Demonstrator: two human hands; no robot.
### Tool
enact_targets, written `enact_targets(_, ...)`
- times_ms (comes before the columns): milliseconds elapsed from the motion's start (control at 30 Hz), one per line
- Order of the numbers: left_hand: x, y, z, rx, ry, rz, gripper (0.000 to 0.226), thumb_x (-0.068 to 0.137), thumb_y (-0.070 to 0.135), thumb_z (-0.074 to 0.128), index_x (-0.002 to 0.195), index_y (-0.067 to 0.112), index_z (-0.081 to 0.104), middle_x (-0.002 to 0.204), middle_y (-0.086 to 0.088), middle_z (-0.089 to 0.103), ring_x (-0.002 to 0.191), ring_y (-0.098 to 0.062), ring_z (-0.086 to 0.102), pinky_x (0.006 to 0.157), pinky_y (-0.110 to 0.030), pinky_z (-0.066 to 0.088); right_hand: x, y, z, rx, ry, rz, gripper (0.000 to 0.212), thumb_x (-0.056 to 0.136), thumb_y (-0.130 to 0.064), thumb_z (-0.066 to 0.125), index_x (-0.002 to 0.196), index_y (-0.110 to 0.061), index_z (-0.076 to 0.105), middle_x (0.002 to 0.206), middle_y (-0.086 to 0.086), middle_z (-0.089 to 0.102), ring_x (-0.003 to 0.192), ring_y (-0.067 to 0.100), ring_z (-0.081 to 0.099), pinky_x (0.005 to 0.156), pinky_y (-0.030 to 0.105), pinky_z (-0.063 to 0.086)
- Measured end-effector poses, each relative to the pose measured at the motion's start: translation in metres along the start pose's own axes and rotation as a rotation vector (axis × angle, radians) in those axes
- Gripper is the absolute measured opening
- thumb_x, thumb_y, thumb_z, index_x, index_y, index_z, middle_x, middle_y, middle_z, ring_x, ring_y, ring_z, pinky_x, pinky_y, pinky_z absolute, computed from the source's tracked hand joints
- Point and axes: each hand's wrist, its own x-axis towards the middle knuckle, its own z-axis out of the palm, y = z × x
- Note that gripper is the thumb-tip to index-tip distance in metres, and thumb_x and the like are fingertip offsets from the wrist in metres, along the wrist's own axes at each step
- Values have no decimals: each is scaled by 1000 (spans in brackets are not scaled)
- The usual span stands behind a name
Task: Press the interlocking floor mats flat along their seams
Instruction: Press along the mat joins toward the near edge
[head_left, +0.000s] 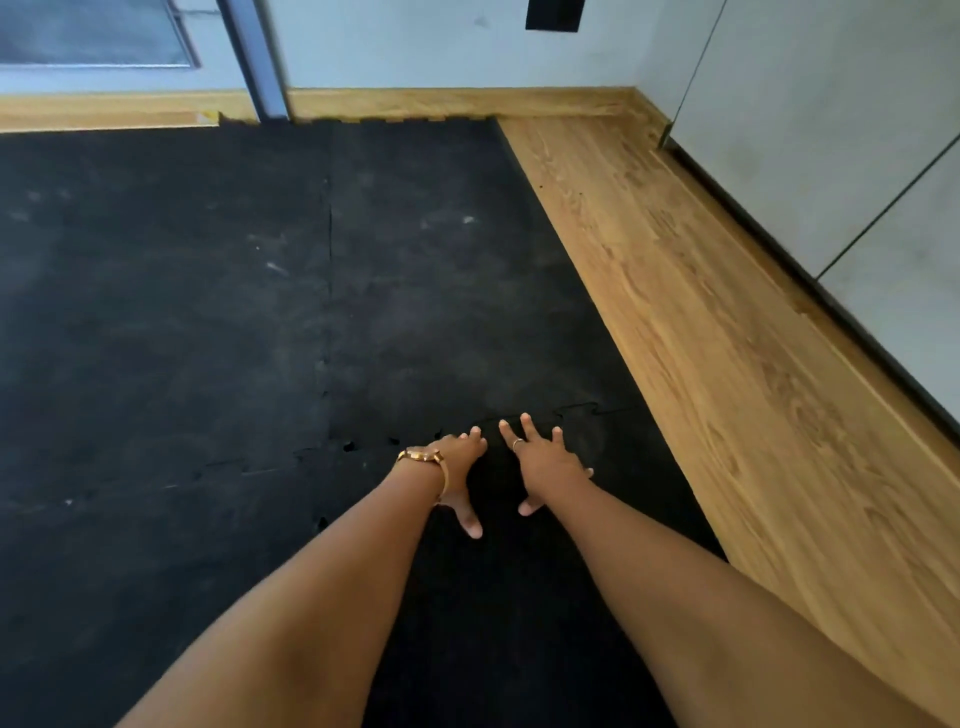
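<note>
Black interlocking floor mats (208, 312) cover most of the floor. A toothed seam (582, 411) runs left to right across the near part, and another seam (329, 270) runs away from me. My left hand (457, 467), with a gold watch on the wrist, lies flat on the mat, fingers spread, fingertips at the crosswise seam. My right hand (545, 462), wearing a ring, lies flat beside it, its fingers reaching onto the same seam. Both palms rest on the mat and hold nothing. Small gaps (349, 446) show in the seam left of my hands.
A wooden floor strip (701, 312) borders the mats on the right, with white cabinet doors (831, 156) beyond it. A wooden skirting board (441, 101) and a white wall close off the far side. A grey door frame (260, 57) stands at the back left.
</note>
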Motion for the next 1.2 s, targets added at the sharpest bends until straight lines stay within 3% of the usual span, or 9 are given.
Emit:
enact_targets(100, -20, -32, 6, 37, 70, -20, 125, 63, 38, 86, 153, 15, 4, 161, -3, 0, 148, -24, 6, 117, -45, 24, -5, -6, 1, -9, 43, 34, 117, 77, -9, 77, 149, -40, -10, 160, -6, -21, 146, 37, -11, 104, 75, 20)
enact_targets(233, -51, -64, 41, 50, 129, -105, 125, 71, 58, 71, 151, 6, -10, 159, -9, -19, 147, -25, -11, 119, -41, 17, -16, -31, 10, -206, 154, 31, 105, 82, -7, 70, 153, -25, -5, 162, 0, -10, 145, 42, -8, 104, 78, 11)
enact_targets(333, -52, -69, 46, 128, 159, -87, 121, 76, 65, 61, 150, 3, -12, 158, -13, -19, 146, -25, -14, 121, -39, 4, -19, -62, 11, -202, 22, -200, 112, 79, 6, 69, 152, -29, -8, 160, -12, -17, 146, 37, -14, 103, 78, 13)
enact_targets(400, -48, -67, 48, 163, 170, -98, 120, 77, 66, 59, 149, 4, -13, 158, -13, -19, 146, -26, -15, 121, -39, 1, -21, -78, 15, -141, -60, -268, 125, 72, 3, 78, 150, -30, -14, 158, -17, -24, 144, 39, -18, 103, 77, 16)
enact_targets(667, -33, -61, 41, 42, 66, -150, 128, 72, 50, 75, 148, 5, -18, 157, -15, -20, 146, -30, -14, 119, -42, 5, -8, -103, 25, -98, -35, -167, 129, 71, -4, 80, 149, -28, -20, 156, -13, -30, 141, 48, -19, 104, 77, 14)
enact_targets(900, -44, -73, 39, -85, 42, -52, 127, 73, 45, 77, 148, 7, -18, 157, -11, -24, 144, -27, -21, 120, -42, 0, -9, -102, 22, -103, -14, -167, 127, 73, 0, 79, 149, -30, -18, 157, -15, -27, 143, 47, -15, 105, 75, 17)
enact_targets(1033, -58, -81, 29, -41, 1, -38, 135, 65, 44, 84, 150, 11, -16, 158, -5, -23, 146, -24, -16, 120, -45, 10, -22, -101, 21, -133, 18, -158, 132, 68, -2, 83, 150, -32, -17, 158, -16, -23, 145, 43, -10, 106, 73, 19)
enact_targets(1200, -78, -107, 41, 56, 116, -152, 136, 64, 51, 82, 150, 4, -13, 158, -11, -20, 147, -26, -11, 119, -39, 8, -32, -125, 30, -71, -34, -165, 131, 67, -10, 86, 151, -25, -14, 159, -10, -22, 146, 38, -14, 103, 77, 19)
